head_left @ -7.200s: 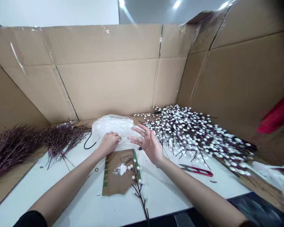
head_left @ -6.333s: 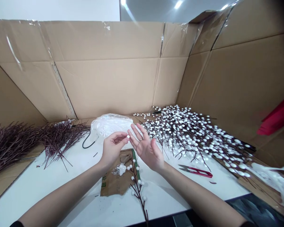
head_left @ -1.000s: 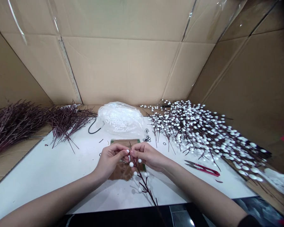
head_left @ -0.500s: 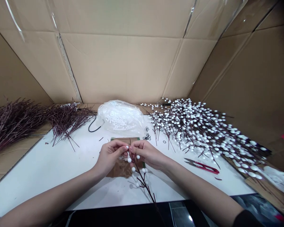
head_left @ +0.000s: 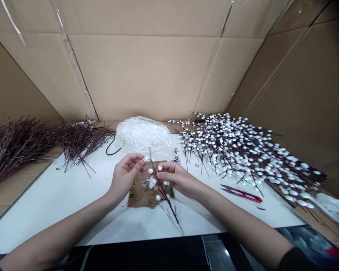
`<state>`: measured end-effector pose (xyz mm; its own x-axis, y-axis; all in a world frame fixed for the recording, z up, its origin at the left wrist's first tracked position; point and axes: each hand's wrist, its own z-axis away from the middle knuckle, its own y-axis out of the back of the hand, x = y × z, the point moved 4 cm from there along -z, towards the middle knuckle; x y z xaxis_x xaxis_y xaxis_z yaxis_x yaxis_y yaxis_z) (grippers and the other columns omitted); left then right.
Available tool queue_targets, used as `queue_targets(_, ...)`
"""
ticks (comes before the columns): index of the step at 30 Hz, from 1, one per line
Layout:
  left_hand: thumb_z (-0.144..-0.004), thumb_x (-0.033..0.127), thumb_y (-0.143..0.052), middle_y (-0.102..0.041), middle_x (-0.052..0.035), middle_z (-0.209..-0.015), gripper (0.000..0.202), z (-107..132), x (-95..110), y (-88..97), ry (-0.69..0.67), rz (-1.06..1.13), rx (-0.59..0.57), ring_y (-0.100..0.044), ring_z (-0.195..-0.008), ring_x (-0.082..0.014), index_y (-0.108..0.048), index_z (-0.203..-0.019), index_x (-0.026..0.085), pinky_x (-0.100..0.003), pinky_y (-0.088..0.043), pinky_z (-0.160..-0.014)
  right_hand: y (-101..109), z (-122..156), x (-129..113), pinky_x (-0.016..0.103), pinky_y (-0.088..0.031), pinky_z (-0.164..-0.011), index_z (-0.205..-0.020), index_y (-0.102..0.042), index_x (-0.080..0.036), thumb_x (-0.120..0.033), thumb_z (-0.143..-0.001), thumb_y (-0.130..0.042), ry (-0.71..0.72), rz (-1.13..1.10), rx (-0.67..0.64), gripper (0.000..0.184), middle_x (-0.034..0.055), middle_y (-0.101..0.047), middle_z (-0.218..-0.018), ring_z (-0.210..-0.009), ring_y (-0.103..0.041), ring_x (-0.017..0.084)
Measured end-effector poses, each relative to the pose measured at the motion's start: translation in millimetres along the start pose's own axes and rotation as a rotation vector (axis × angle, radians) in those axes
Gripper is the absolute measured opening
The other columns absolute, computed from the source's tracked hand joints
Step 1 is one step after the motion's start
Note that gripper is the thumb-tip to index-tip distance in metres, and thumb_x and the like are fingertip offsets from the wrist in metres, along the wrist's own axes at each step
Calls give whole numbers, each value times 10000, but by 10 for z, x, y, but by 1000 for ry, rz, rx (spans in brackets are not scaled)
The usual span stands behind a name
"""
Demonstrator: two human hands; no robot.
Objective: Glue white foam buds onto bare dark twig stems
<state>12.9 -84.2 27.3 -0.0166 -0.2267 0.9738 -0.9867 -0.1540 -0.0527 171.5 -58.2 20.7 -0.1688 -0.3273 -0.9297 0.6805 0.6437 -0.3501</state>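
A brown twig (head_left: 169,205) dotted with white berries slants across the middle, its upper tip pointing away from me. My right hand (head_left: 176,178) pinches it near the upper part between thumb and fingers. To its left, my left hand (head_left: 128,175) has curled fingers, with thumb and forefinger close together at a small white berry (head_left: 146,159) beside the twig tip. Beneath the hands lies a piece of brown cardboard (head_left: 142,201) with green print. On it sits a little pile of white berries (head_left: 151,182), partly hidden by the twig.
Behind the hands is a clear plastic bag (head_left: 161,131) of white berries. Bare brown twigs (head_left: 81,143) lie at left; berried branches (head_left: 231,150) spread at right. Red-handled thread snips (head_left: 244,195) and small black rings (head_left: 177,160) rest on the white table (head_left: 73,210). Cardboard walls (head_left: 147,75) enclose it.
My left hand has drawn back up and left from the twig. My right hand still holds the twig, which has moved up, and the berry pile on the cardboard shows more.
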Motion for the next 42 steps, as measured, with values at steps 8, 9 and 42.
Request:
queue_targets(8,-813,214,-536,-636,-85,-848,131,178,39,-233,-545,-901,-466,-525,-831,-232,-661,-845,194,-346,-413,-730,156,-12,-136,185,-325,-401,-700,-562,-161,-211,-697,-679,188,-80,160,127,-36,-561,-655,-432,-422,47)
queue_targets(9,-816,206,-524,-628,-92,-850,145,193,18,-258,-579,-971,-488,-517,-830,-237,-658,-865,185,-352,-414,-722,161,-11,-144,184,-308,-397,-696,-564,-158,-213,-691,-685,209,-67,173,132,-34,-557,-660,-432,-405,44)
queue_targets(42,-729,313,-697,-588,18,-713,200,-16,-88,-32,343,179,-148,-462,-634,-77,-672,-871,174,-204,-385,-642,67,12,-94,177,-215,-349,-643,-525,-162,-242,-657,-733,138,-64,74,223,-38,-543,-571,-394,-363,38)
